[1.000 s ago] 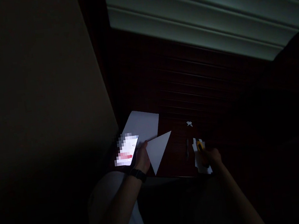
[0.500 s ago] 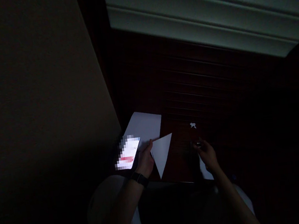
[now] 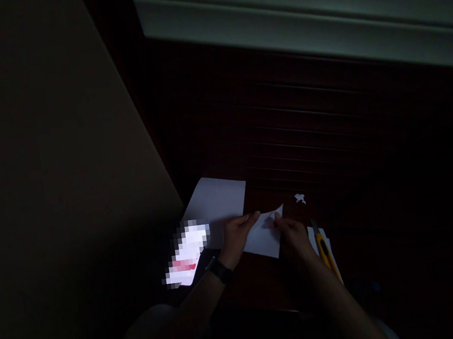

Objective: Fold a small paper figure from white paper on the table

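In a very dark scene, a folded white paper [image 3: 264, 236] lies on a dark wooden table [image 3: 260, 281]. My left hand [image 3: 238, 235], with a dark watch on the wrist, pinches the paper's upper left edge. My right hand [image 3: 294, 234] grips its upper right corner. Both hands have fingers closed on the sheet. A yellow utility knife [image 3: 324, 250] lies just right of my right hand on a small white scrap, untouched.
A flat white sheet [image 3: 218, 203] lies behind the folded paper. A lit phone screen [image 3: 187, 254] glows at the table's left edge. A small white paper scrap [image 3: 300, 199] sits farther back. A dark slatted wall and pale blinds [image 3: 315, 21] rise behind.
My right hand has left the knife on the table and moved left onto the folded paper. Both hands now hold the paper, which has gone from a triangle to a smaller shape.
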The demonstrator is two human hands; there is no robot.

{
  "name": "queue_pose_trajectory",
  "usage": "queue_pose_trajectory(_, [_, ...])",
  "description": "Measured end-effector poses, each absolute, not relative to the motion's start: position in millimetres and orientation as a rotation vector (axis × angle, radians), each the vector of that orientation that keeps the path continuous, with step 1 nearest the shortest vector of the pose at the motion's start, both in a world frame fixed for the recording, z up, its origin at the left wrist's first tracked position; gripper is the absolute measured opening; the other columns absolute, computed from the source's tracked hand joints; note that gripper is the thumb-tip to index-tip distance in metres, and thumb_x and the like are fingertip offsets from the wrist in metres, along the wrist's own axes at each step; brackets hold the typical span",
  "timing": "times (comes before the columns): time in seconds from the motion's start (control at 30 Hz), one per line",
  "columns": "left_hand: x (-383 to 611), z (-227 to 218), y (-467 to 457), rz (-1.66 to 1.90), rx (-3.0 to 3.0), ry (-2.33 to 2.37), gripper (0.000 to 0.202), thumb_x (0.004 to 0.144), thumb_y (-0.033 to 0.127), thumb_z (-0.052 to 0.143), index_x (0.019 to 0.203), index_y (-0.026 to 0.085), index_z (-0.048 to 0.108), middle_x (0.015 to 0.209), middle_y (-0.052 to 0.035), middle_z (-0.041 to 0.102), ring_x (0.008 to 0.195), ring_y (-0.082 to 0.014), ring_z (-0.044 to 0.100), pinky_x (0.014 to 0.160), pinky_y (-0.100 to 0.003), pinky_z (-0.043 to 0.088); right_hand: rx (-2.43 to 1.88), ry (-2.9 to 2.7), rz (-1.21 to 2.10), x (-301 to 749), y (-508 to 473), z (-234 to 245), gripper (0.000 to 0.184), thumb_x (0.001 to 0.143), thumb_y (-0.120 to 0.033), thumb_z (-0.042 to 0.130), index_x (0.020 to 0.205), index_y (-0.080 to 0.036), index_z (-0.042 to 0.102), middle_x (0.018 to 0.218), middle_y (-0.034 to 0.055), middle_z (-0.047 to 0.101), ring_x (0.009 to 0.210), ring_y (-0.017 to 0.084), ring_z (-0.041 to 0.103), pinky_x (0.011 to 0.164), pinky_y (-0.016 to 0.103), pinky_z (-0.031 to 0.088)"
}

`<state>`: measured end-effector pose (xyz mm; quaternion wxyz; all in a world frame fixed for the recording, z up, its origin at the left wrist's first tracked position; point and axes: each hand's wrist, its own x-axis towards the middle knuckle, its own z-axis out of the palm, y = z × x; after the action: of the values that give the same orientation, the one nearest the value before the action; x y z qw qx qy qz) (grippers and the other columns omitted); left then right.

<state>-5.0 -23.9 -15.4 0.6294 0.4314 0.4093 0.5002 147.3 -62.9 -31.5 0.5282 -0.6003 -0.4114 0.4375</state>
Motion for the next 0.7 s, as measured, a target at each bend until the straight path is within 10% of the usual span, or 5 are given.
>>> queue_pose_trajectory(0.23, [-16, -8, 2, 1.159, 0.791, 0.863, 0.029, 0.068, 0.036, 0.067, 0.086, 0.013, 0.068, 0.069, -0.0051, 0.066, 0.063, -0.0181, 0.06, 0.055, -0.026, 0.043, -1.495, -0.993, 1.154, 160, -62, -2, 0.034, 0.057, -0.033, 0.074, 0.087, -0.017, 0.067, 0.054, -0.0027, 0.056, 0.042, 0.008, 0.044, 0.039, 0.02, 0.03])
queue_pose_trajectory(0.7, [-24, 8, -9, 0.861, 0.807, 0.853, 0.025, 0.067, 0.021, 0.069, 0.09, 0.01, 0.067, 0.091, -0.0156, 0.067, 0.073, -0.0257, 0.063, 0.056, -0.029, 0.045, -1.314, -1.047, 1.074, 185, -53, -1, 0.03, 0.066, -0.035, 0.07, 0.091, -0.02, 0.064, 0.091, 0.0064, 0.066, 0.078, 0.02, 0.06, 0.063, 0.028, 0.046])
